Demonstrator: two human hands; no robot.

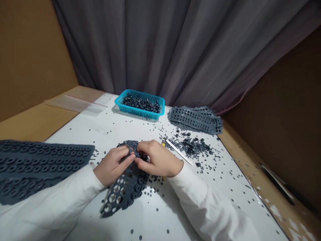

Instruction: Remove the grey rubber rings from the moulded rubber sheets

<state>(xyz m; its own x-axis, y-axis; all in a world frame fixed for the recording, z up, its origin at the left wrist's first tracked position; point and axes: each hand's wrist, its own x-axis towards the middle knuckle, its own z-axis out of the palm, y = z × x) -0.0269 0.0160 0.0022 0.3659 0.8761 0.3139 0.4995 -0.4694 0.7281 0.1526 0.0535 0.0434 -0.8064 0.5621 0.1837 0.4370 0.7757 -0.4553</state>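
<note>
A dark grey rubber sheet [115, 197] is bent up between my two hands over the white table. Its lower left part is full of round holes, while rubber rings still stand along its right side. My left hand [114, 164] pinches the sheet from the left, thumb and fingers closed on it. From the right, my right hand [157, 157] grips the same sheet with thumb and forefinger bent, its fingertips touching those of the left. What lies right under the fingertips is hidden.
Ringed rubber sheets [45, 164] lie at left. A blue basket [140, 113] of small dark pieces stands behind, with stacked punched sheets [197, 118] to its right. Scraps [194, 145], a white strip [179, 152] and a yellow tool [163, 143] lie near my right hand; clear bags [80, 100] lie back left.
</note>
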